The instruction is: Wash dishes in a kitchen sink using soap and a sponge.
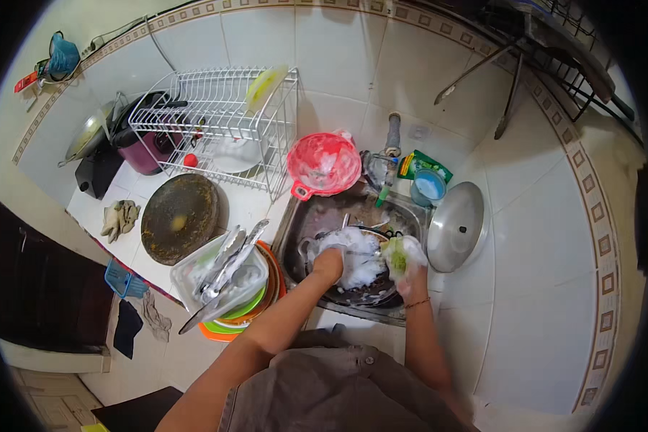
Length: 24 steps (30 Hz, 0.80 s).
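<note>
White suds cover much of the cookware in the metal sink. My left hand is at the left side of the foam, its fingers partly hidden in suds, so its hold cannot be made out. At the right, my right hand grips a foamy green sponge beside a dark pan. Parts of metal utensils show behind the foam. The faucet with a green nozzle reaches over the sink's back edge.
A soapy red colander, blue cup and metal lid surround the sink. Left stand stacked plates under a plastic tub of utensils, a stone mortar and a white dish rack.
</note>
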Each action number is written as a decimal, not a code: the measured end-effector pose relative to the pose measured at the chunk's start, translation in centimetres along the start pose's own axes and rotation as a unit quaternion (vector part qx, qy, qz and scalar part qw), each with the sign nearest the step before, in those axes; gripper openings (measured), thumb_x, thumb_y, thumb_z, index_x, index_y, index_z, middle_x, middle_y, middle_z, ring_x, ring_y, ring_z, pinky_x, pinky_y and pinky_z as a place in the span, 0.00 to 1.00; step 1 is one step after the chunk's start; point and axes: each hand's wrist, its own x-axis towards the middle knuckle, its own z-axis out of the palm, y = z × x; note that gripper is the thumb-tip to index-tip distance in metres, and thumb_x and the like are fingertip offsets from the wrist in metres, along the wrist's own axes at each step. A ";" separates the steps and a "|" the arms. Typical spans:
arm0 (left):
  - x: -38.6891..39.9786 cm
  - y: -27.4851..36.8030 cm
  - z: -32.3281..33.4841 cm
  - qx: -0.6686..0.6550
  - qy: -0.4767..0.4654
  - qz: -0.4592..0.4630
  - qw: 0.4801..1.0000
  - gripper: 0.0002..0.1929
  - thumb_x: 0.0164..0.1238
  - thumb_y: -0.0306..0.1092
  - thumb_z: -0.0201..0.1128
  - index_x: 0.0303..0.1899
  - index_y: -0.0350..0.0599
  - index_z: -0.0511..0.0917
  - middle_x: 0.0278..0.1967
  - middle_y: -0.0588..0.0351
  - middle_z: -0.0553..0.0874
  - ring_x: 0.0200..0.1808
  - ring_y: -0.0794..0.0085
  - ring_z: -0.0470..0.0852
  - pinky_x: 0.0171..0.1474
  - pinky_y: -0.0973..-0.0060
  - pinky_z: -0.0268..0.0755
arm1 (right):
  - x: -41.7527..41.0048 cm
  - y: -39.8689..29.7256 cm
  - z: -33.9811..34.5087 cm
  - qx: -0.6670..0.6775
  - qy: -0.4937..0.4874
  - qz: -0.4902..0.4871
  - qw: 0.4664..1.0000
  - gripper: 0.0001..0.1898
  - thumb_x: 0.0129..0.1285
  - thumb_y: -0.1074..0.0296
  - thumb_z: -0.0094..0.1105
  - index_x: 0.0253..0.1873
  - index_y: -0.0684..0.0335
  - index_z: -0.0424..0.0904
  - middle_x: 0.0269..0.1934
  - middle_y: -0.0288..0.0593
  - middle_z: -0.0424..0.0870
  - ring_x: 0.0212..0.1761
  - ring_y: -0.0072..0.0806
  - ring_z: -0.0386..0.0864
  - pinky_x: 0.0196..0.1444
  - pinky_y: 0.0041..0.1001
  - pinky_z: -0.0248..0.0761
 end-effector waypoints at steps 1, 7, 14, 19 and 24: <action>1.3 0.2 1.5 0.000 -0.002 0.010 1.000 0.12 0.59 0.29 0.49 0.39 0.40 0.80 0.37 0.40 0.82 0.41 0.51 0.82 0.45 0.59 0.73 | -0.4 -0.2 -0.2 0.162 0.016 0.102 0.981 0.08 0.61 0.68 0.50 0.40 0.64 0.75 0.38 0.39 0.76 0.40 0.26 0.76 0.40 0.29 0.72; 5.0 -2.2 7.0 0.157 -0.122 0.038 0.979 0.22 0.64 0.31 0.42 0.61 0.49 0.63 0.52 0.42 0.77 0.53 0.58 0.77 0.56 0.61 0.68 | -2.8 -0.5 0.7 0.060 0.034 0.087 0.994 0.11 0.61 0.64 0.53 0.44 0.63 0.72 0.35 0.42 0.78 0.32 0.28 0.78 0.32 0.26 0.73; 3.0 -1.0 5.1 0.085 -0.030 0.049 0.995 0.12 0.56 0.27 0.49 0.36 0.40 0.81 0.37 0.41 0.83 0.41 0.54 0.83 0.43 0.64 0.76 | -2.4 2.0 -0.7 0.106 0.061 0.251 0.960 0.09 0.62 0.62 0.49 0.41 0.59 0.73 0.34 0.39 0.78 0.32 0.28 0.77 0.29 0.26 0.71; 2.4 -1.7 3.5 -0.203 0.057 0.092 0.973 0.08 0.60 0.33 0.54 0.32 0.41 0.80 0.27 0.49 0.83 0.28 0.61 0.82 0.33 0.68 0.76 | -1.7 2.0 2.1 0.139 -0.020 0.207 0.968 0.09 0.60 0.67 0.48 0.43 0.60 0.74 0.34 0.38 0.78 0.33 0.27 0.78 0.31 0.27 0.73; -0.5 5.3 -3.4 -0.650 -0.227 -0.232 0.687 0.19 0.69 0.53 0.46 0.36 0.48 0.77 0.30 0.56 0.82 0.31 0.65 0.80 0.36 0.63 0.75 | -1.3 4.8 4.1 -0.124 -0.037 -0.017 0.991 0.08 0.61 0.72 0.51 0.43 0.65 0.75 0.37 0.36 0.78 0.37 0.21 0.76 0.38 0.23 0.71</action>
